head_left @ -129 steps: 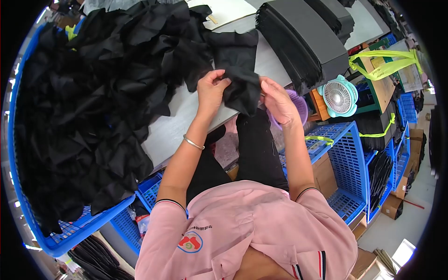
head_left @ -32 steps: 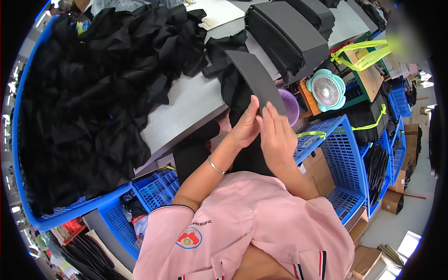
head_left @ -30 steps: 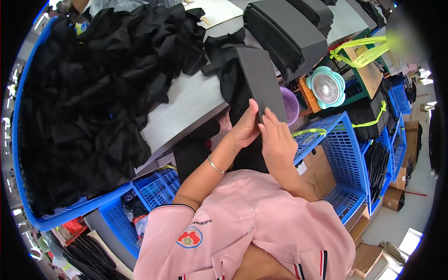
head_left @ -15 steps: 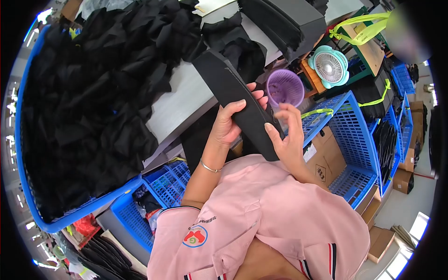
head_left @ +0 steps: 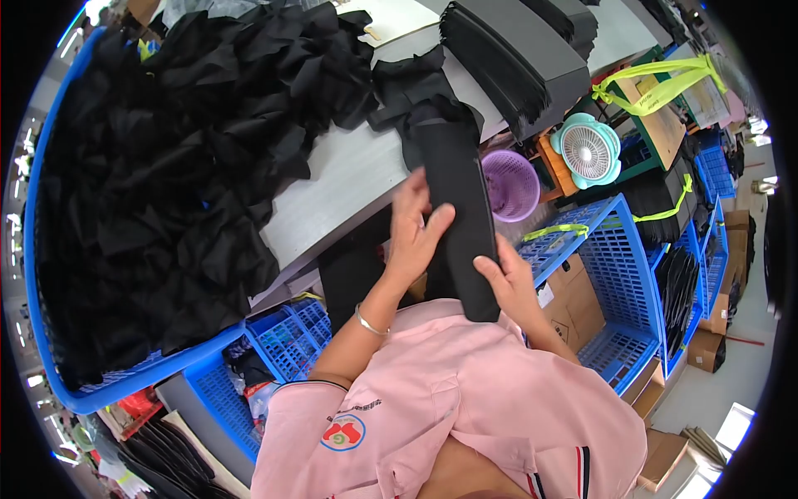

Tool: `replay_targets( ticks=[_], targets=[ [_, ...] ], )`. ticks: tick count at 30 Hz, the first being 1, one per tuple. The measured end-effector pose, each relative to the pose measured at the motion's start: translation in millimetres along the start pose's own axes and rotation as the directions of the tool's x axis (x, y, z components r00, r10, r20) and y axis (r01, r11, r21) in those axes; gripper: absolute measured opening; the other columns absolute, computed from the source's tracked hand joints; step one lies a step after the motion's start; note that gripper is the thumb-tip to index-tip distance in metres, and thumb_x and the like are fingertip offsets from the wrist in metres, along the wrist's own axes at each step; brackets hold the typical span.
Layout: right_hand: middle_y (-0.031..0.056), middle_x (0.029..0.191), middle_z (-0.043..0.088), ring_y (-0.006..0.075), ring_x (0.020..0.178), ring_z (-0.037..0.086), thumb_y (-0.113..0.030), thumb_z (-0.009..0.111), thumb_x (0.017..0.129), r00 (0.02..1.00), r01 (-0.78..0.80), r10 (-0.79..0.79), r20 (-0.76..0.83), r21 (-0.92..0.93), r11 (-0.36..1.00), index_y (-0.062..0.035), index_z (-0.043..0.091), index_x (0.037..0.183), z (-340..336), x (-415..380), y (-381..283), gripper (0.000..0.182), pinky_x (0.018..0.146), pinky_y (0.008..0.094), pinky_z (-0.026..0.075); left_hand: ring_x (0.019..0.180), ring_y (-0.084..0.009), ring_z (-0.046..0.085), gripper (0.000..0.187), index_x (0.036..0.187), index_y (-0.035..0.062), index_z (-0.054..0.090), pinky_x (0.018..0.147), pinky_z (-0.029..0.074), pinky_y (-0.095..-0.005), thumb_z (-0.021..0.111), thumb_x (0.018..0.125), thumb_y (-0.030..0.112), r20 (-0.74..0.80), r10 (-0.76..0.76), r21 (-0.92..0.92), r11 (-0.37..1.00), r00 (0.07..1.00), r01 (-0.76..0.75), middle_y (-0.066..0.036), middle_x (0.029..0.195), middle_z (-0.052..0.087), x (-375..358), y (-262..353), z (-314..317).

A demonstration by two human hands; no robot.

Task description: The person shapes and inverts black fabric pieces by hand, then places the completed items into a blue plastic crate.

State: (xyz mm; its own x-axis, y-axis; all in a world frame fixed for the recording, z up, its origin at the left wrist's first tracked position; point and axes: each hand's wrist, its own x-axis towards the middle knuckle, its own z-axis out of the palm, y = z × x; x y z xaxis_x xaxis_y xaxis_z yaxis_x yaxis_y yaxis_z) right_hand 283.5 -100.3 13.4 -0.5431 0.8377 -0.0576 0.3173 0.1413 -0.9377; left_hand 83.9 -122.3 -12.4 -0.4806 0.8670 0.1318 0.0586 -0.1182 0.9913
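Observation:
A long black fabric piece (head_left: pixel 459 224), seemingly folded or layered, lies lengthwise between my hands, its lower end near my pink shirt. My right hand (head_left: pixel 514 283) grips its right edge near the lower end, with the thumb in front and the fingers partly hidden behind. My left hand (head_left: pixel 416 229), with a bracelet on the wrist, is at the left edge. Its thumb reaches over the front of the piece, while its blurred fingers are apart from the thumb and beside the edge. Loose black cloth (head_left: pixel 428 79) lies on the grey table (head_left: pixel 345 179) just beyond.
A large blue bin (head_left: pixel 50 349) heaped with black cloth pieces (head_left: pixel 174 166) is at left. Stacked black pieces (head_left: pixel 515 62) lie at the top. At right are a purple basket (head_left: pixel 511 187), a teal fan (head_left: pixel 587 151) and blue crates (head_left: pixel 632 274) with cardboard boxes.
The black piece has turned more upright in view and moved lower. My left fingers have come out from behind it to its left side. My right hand has closed on its edge.

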Motion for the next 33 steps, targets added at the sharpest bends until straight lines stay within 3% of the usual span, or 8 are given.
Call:
replay_targets(
  ticks=[1,5,11,15,20,27,29,33],
  targets=[
    [0.0208,0.113,0.068,0.0277,0.107,0.068,-0.020,0.062,0.094,0.997,0.021,-0.025,-0.071,-0.054,0.998,0.0022,0.050,0.135,-4,5,-1,0.048,0.090,0.0340,0.051,0.121,-0.0317,0.049,0.035,0.115,-0.0003,0.066,0.101,0.042,-0.0406,0.067,0.091,0.025,-0.051,0.207,0.363,0.915,0.977,-0.175,-0.021,0.139,0.048,10,-1,0],
    [0.0266,0.107,0.067,0.0377,0.097,0.068,-0.020,0.062,0.094,0.997,-0.024,0.007,-0.076,-0.227,0.974,0.0002,0.051,0.135,-13,16,20,0.048,0.084,0.0376,0.052,0.122,-0.0362,0.049,0.025,0.105,0.0041,0.074,0.102,0.040,-0.0417,0.072,0.084,0.019,-0.063,0.319,0.551,0.801,0.946,-0.233,-0.019,0.132,0.054,60,-27,0],
    [0.0285,0.084,0.065,0.0447,0.077,0.065,-0.021,0.062,0.092,0.996,-0.002,-0.029,-0.082,-0.350,0.937,-0.0014,0.047,0.140,-11,25,20,0.054,0.071,0.0448,0.051,0.103,-0.0257,0.062,0.023,0.101,0.0104,0.077,0.088,0.049,-0.0346,0.077,0.079,0.015,-0.195,0.150,0.435,0.899,0.969,-0.051,-0.014,0.122,0.061,105,-60,-7],
    [0.0281,0.071,0.061,0.0458,0.069,0.064,-0.022,0.063,0.092,0.996,-0.050,0.020,-0.083,-0.377,0.925,-0.0027,0.044,0.143,-9,28,29,0.057,0.065,0.0491,0.049,0.093,-0.0180,0.063,0.023,0.102,0.0097,0.076,0.076,0.050,-0.0267,0.072,0.080,0.005,0.017,-0.020,0.302,0.953,1.000,0.014,-0.006,0.113,0.065,105,-54,-10],
    [0.0252,0.071,0.064,0.0435,0.066,0.064,-0.020,0.062,0.091,0.997,-0.015,-0.030,-0.070,-0.562,0.827,-0.0036,0.045,0.141,-6,33,13,0.055,0.061,0.0499,0.050,0.088,-0.0231,0.060,0.040,0.112,0.0050,0.071,0.076,0.050,-0.0312,0.058,0.078,-0.011,0.006,0.508,0.517,0.736,0.861,-0.438,-0.008,0.108,0.065,99,-20,-2],
    [0.0184,0.069,0.064,0.0383,0.064,0.065,-0.014,0.064,0.085,0.952,0.169,-0.299,-0.074,-0.686,0.708,-0.0048,0.062,0.106,16,86,13,0.023,0.056,0.0472,0.050,0.091,-0.0285,0.061,0.045,0.109,0.0072,0.072,0.081,0.051,-0.0361,0.060,0.069,-0.011,0.354,0.559,0.272,0.706,0.750,-0.654,-0.010,0.107,0.067,53,23,29],
    [0.0137,0.073,0.065,0.0300,0.067,0.067,-0.013,0.065,0.082,0.849,0.466,-0.526,-0.040,-0.413,0.783,-0.0039,0.060,0.089,16,104,51,0.013,0.057,0.0431,0.050,0.090,-0.0279,0.061,0.046,0.108,0.0082,0.072,0.079,0.051,-0.0353,0.064,0.067,-0.009,0.402,0.531,0.186,0.751,0.746,-0.634,-0.009,0.107,0.067,30,29,32],
    [0.0091,0.109,0.067,0.0196,0.097,0.066,-0.012,0.059,0.091,0.998,-0.042,0.024,0.050,0.394,0.918,-0.0028,0.060,0.117,18,130,82,0.027,0.079,0.0359,0.055,0.100,-0.0252,0.061,0.042,0.114,0.0061,0.071,0.087,0.050,-0.0329,0.069,0.073,-0.005,0.219,0.447,0.142,0.865,0.867,-0.482,-0.010,0.118,0.065,4,47,19]
  ],
)
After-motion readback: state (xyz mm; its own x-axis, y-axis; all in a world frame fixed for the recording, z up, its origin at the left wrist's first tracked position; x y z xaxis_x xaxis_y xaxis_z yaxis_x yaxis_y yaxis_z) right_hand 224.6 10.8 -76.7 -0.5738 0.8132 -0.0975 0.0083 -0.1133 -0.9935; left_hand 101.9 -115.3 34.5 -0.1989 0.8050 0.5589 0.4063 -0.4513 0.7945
